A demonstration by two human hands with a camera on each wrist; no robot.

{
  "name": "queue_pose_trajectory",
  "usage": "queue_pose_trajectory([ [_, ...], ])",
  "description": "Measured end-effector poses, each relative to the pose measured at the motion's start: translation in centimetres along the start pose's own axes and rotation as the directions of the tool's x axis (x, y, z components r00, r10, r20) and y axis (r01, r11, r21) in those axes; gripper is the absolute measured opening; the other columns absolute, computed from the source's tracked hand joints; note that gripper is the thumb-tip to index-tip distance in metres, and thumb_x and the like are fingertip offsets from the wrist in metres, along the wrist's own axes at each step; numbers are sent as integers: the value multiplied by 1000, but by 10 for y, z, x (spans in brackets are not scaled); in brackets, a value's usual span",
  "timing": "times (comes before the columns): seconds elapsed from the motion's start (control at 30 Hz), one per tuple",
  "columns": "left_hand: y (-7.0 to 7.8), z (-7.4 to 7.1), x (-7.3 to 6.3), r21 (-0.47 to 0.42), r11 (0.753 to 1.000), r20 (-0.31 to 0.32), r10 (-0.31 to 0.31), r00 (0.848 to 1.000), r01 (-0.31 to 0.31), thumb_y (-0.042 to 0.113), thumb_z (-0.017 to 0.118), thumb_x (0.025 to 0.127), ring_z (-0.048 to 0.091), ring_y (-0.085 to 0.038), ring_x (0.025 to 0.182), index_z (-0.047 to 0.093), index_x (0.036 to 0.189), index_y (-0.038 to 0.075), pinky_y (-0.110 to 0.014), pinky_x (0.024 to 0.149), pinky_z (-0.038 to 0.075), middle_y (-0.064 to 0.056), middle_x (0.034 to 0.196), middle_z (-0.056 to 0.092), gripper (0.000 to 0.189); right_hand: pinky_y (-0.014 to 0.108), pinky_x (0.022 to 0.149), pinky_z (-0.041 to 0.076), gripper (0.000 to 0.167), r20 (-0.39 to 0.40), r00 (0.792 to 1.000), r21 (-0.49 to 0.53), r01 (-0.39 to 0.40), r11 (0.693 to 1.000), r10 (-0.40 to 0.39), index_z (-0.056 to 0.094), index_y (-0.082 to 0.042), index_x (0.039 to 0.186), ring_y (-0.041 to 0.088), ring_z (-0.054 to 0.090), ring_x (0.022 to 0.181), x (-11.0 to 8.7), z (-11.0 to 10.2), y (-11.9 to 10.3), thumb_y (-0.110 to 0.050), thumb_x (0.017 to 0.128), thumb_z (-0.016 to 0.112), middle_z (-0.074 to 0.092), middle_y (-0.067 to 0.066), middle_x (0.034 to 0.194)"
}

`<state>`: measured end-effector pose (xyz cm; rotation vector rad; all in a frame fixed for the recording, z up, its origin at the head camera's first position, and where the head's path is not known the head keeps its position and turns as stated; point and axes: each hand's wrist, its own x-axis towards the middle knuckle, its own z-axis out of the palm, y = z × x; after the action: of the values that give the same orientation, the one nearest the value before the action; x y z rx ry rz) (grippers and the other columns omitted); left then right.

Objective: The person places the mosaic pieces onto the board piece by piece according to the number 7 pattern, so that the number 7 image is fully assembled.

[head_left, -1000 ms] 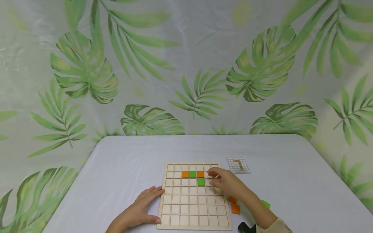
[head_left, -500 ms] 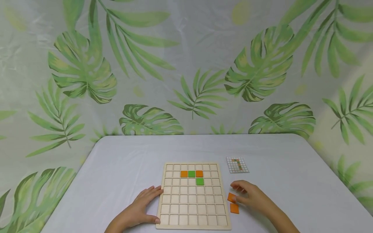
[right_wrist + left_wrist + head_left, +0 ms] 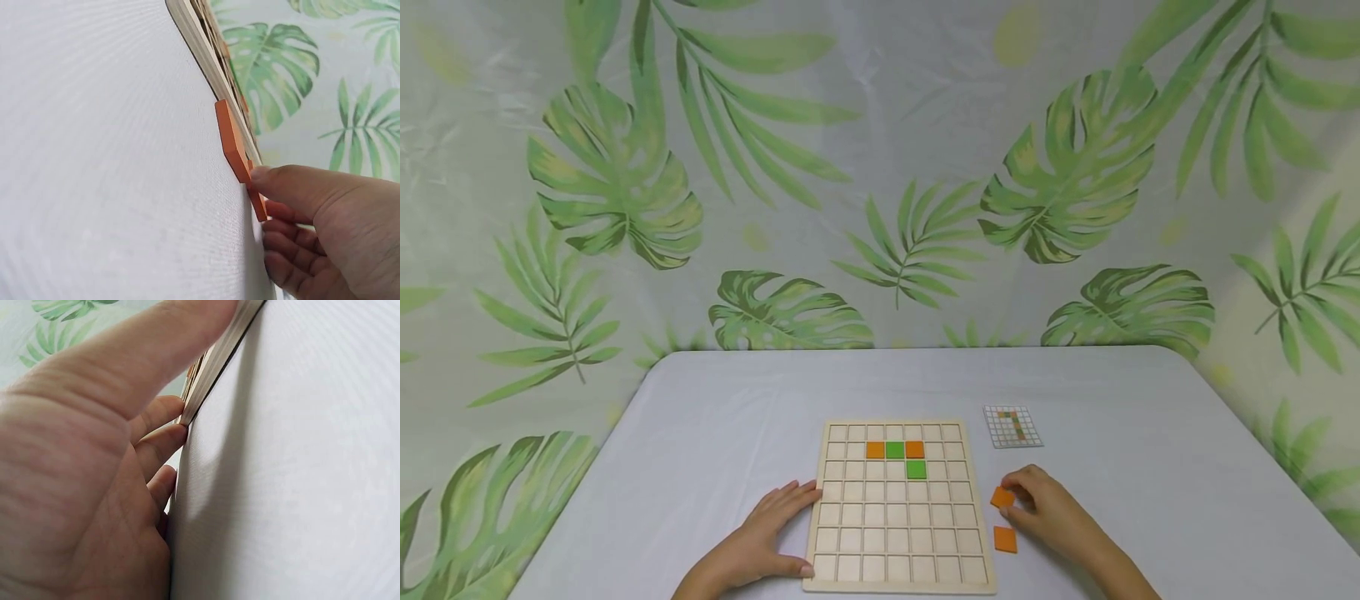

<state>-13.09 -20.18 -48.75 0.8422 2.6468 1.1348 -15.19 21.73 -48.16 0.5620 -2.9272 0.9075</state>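
My right hand (image 3: 1051, 510) pinches an orange square tile (image 3: 1002, 497) between thumb and fingers, just right of the wooden grid board (image 3: 853, 517). In the right wrist view the thumb lies on that tile's edge. A second orange tile (image 3: 1005, 539) lies flat on the table nearer to me. With fingers spread, my left hand (image 3: 767, 532) rests against the board's left edge, its thumb (image 3: 156, 344) along the rim in the left wrist view. On the board, two orange tiles (image 3: 876, 450) flank a green tile (image 3: 895, 450), and another green tile (image 3: 916, 470) sits below the right one.
A small pattern card (image 3: 1012, 426) with a coloured grid lies to the right behind the board. White cloth covers the table (image 3: 737, 408), and a leaf-printed curtain (image 3: 925, 150) hangs behind it.
The right hand has moved off the board toward me and to the right, then taken hold of the farther orange tile. The left hand has stayed at the board's edge.
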Motion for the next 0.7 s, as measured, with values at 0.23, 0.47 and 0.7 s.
queue_pose_trajectory([
  [0.23, 0, 0, -1, 8, 1000, -8, 9, 1000, -8, 50, 72, 64, 17, -38, 131, 40, 135, 9, -32, 99, -1, -9, 143, 31, 88, 31, 77, 48, 21, -17, 1000, -77, -5, 997, 4, 61, -11, 91, 10, 52, 85, 0, -1, -4, -18, 74, 72, 53, -7, 92],
  [0.47, 1, -1, 0, -7, 1000, 7, -9, 1000, 9, 50, 72, 64, 15, -38, 131, 39, 135, 9, -36, 99, -1, -10, 143, 29, 89, 28, 71, 50, 20, -12, 1000, -11, 12, 1000, -13, 63, -9, 95, 12, 54, 83, 10, -8, -17, -15, 77, 69, 59, -5, 92],
  [0.7, 0, 0, 0, -16, 1000, 8, -8, 1000, 8, 49, 72, 64, 15, -38, 131, 38, 135, 10, -39, 100, 0, -10, 144, 29, 88, 29, 73, 49, 22, -13, 990, 38, 144, 989, -144, 61, -11, 100, 13, 54, 85, 26, -10, -47, -14, 79, 67, 58, -9, 96],
])
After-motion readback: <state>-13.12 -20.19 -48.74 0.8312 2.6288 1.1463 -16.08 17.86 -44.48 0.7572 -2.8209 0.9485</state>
